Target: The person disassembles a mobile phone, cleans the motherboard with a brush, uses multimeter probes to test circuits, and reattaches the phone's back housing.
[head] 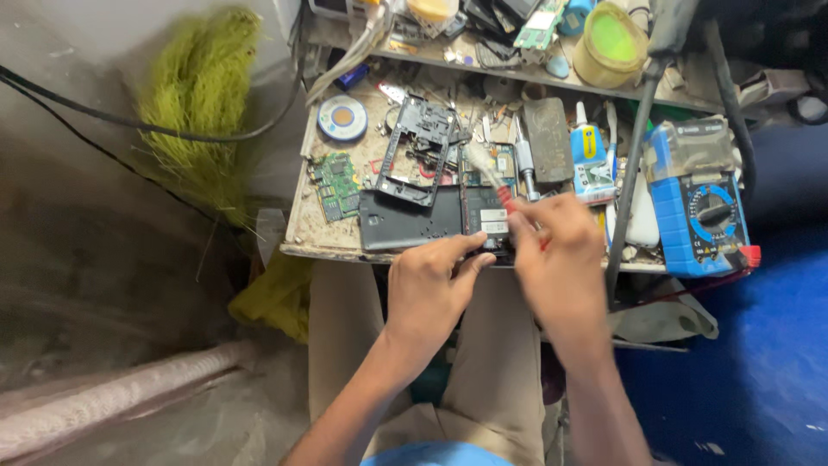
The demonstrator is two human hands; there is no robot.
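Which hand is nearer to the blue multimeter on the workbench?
Right. The right hand, holding a red-handled screwdriver, is just left of the blue multimeter. The left hand is farther left, steadying the opened phone at the bench's front edge.

A single head-worn camera looks steeply down and forward, at close range, over the person's lap onto a cluttered workbench (pixel 297 233).

The left hand (pixel 431 289) holds down an open black phone (pixel 483 223) at the table edge (pixel 297 229), the right hand (pixel 556 250) grips a red-handled screwdriver (pixel 496 185) pointing to eleven o'clock, and a blue meter (pixel 703 216) sits at three o'clock.
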